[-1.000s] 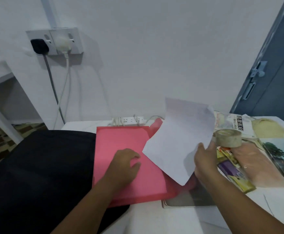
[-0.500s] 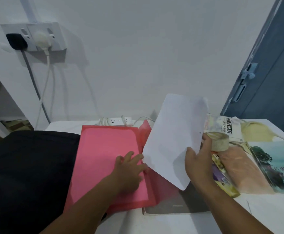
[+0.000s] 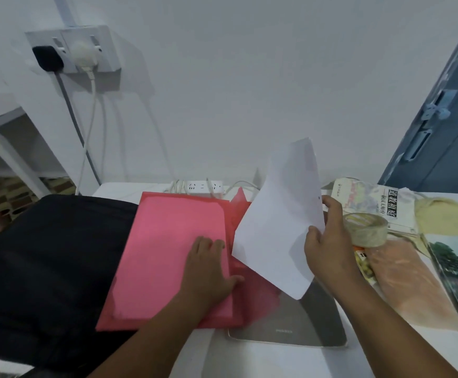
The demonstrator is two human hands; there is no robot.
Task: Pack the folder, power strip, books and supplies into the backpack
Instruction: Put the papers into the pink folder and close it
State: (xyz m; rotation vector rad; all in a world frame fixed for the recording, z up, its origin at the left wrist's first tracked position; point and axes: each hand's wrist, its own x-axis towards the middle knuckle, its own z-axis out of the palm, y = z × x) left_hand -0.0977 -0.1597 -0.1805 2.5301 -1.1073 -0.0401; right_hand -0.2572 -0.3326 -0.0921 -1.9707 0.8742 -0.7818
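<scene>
The pink folder point(image 3: 173, 257) lies open at the centre of the white surface point(image 3: 386, 347), its left edge overlapping the black backpack point(image 3: 47, 257) that sprawls at nine o'clock. The left hand point(image 3: 208, 271) rests flat on the folder's top leaf, fingers straight and pressing down, thumb out toward the translucent red flap on the right. At three o'clock from it, the right hand point(image 3: 328, 241) pinches a white sheet of paper point(image 3: 279, 225) by its right edge, thumb in front and fingers curled behind; the sheet stands tilted up above the folder's right side.

Under the folder's lower right corner, at five o'clock, a grey tablet point(image 3: 312, 323) peeks out. At twelve o'clock, right against the wall, sits the white power strip point(image 3: 204, 186) with its coiled cord. Just beside the right hand is a roll of tape point(image 3: 365, 230). Past it at two o'clock lies a book point(image 3: 369, 203) with printed characters, a yellowish cloth point(image 3: 446, 216) beside that, and a peach plastic bag point(image 3: 405, 276) on a picture book point(image 3: 456, 266) at four o'clock. Up at ten o'clock, a wall socket point(image 3: 75, 50) holds one black plug and one white.
</scene>
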